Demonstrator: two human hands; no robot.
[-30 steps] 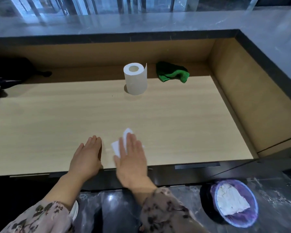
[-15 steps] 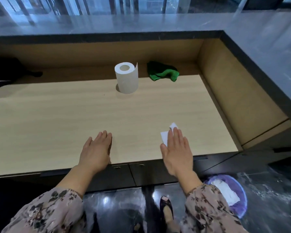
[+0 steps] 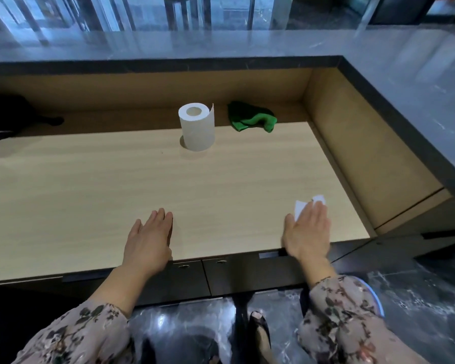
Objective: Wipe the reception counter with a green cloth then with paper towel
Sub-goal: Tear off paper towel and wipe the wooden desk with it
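Note:
My right hand [image 3: 307,233] lies flat on a white piece of paper towel [image 3: 300,207], pressing it onto the light wooden counter [image 3: 221,179] near the front right corner. Only the towel's far edge shows past my fingertips. My left hand [image 3: 149,239] rests flat and empty on the counter near its front edge, fingers together. A roll of paper towel [image 3: 197,126] stands upright at the back middle. The crumpled green cloth [image 3: 251,119] lies to the right of the roll, against the back wall.
A raised grey marble ledge [image 3: 405,82] borders the counter at the back and right, above wooden walls. Dark objects [image 3: 8,116] sit at the back left. Below the front edge are dark drawers [image 3: 184,279]; a blue-rimmed bin [image 3: 376,303] shows behind my right sleeve.
My right hand has slid the paper towel rightward along the front of the counter, from beside my left hand to near the right corner. My left hand stays in place.

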